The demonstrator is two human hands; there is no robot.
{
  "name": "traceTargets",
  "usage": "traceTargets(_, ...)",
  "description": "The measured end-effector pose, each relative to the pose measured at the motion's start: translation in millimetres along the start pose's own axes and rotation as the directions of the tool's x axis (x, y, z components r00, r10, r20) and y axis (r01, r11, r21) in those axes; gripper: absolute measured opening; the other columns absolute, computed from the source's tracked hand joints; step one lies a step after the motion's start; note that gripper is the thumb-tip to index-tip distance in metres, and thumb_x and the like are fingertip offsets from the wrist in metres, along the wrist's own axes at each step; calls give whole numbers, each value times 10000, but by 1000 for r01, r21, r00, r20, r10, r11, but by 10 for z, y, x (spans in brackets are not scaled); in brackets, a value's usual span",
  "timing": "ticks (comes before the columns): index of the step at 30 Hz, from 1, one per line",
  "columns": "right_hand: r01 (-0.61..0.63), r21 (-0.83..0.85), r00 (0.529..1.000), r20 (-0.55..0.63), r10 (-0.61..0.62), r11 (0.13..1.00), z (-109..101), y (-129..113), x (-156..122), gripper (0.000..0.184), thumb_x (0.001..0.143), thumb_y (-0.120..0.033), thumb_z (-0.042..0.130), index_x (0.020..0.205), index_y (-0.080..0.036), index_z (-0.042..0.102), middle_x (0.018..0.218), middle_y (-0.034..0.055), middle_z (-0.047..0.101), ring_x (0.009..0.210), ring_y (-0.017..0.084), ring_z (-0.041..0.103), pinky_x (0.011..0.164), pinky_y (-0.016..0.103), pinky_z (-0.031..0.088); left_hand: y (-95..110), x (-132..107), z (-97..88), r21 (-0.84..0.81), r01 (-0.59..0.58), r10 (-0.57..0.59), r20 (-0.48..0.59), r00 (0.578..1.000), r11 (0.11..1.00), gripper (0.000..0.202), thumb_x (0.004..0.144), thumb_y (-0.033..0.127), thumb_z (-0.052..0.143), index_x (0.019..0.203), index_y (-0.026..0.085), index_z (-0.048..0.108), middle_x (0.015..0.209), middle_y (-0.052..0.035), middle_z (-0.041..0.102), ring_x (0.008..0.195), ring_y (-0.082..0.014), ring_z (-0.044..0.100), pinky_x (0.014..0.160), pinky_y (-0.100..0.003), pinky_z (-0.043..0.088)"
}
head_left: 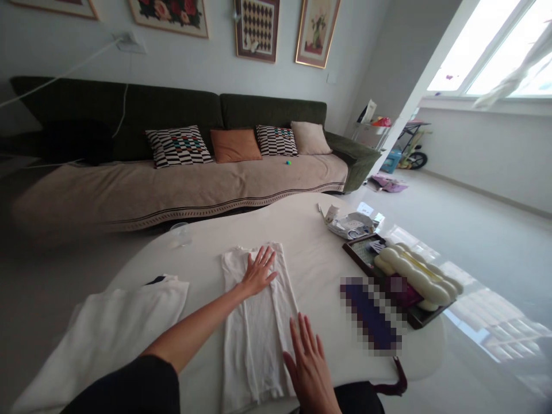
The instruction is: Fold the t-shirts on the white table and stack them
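Taking the white garment (pixel 259 345) as the centre of the dial, I have it lying flat and lengthwise in front of me on the white table (pixel 319 259). My left hand (pixel 260 270) is palm-down on its far part, toward 12 o'clock, fingers spread wide and gripping nothing. My right hand (pixel 311 365) is at 4 o'clock by the garment's right edge, fingers straight and close together, holding nothing; I can't tell whether its fingertips press on the cloth. Another white cloth (pixel 125 319) lies at 9 o'clock, loosely heaped, and a clear bowl (pixel 183 236) sits at 11. At 1 o'clock is a crumpled white packet (pixel 351 225). The dark-edged tray (pixel 357 259) is between 2 and 3, with a puffy cream object (pixel 416 273) on it. A dark green sofa (pixel 276 109) stands beyond the table at 12.
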State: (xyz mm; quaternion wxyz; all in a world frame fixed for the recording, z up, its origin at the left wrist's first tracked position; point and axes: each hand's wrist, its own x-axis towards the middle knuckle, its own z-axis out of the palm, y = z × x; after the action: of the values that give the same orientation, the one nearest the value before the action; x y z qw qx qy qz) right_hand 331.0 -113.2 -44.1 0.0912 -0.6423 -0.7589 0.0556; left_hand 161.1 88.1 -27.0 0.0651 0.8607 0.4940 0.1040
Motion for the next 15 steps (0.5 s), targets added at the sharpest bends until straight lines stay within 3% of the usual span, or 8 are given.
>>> traceTargets(3,65,22,996,55,-66,998,68,-179,115,574,876,-406,308,1386,-191,157,1441,49,114,1320,233,93,1010,455,261,65,-374,133,0,45,-45,19,999,999,650,839,557,290,1389,239,154,1466,-82,97,1331,-280,36,1016,-563,118)
traceTargets(5,68,33,993,94,-71,997,123,-224,139,591,874,-425,301,1387,-184,135,1440,46,114,1322,226,89,1024,454,231,88,-481,146,8,74,-74,78,994,997,639,825,567,321,1374,258,214,1463,-78,123,1330,-279,59,1028,-541,110)
traceTargets(8,51,63,986,158,-60,997,41,-202,137,631,863,-458,308,1390,-171,112,1443,60,112,1325,218,68,1032,446,207,160,-480,-54,19,105,-107,191,976,994,651,803,571,376,1362,262,249,1461,-96,120,1328,-298,56,1009,-582,87)
traceTargets(10,55,95,982,174,-71,994,-115,-141,92,655,857,-473,309,1392,-161,96,1446,76,100,1326,208,51,1032,436,205,247,-569,-275,12,89,-90,198,976,996,688,797,573,386,1373,237,219,1460,-120,99,1328,-310,33,993,-610,74)
traceTargets(13,142,134,971,172,-164,981,-299,-4,-111,705,826,-450,377,1394,-169,68,1452,76,87,1328,189,46,1038,416,197,418,-1122,-494,-61,-39,48,161,986,997,751,794,585,373,1394,206,131,1463,-124,57,1330,-297,23,1021,-560,107)
traceTargets(15,229,126,951,183,-250,965,-277,89,-321,771,770,-377,463,1395,-180,55,1451,68,111,1328,191,64,1043,410,196,543,-1706,-451,-142,-134,164,229,960,981,799,764,601,411,1398,243,83,1465,-97,56,1329,-290,51,1034,-516,152)
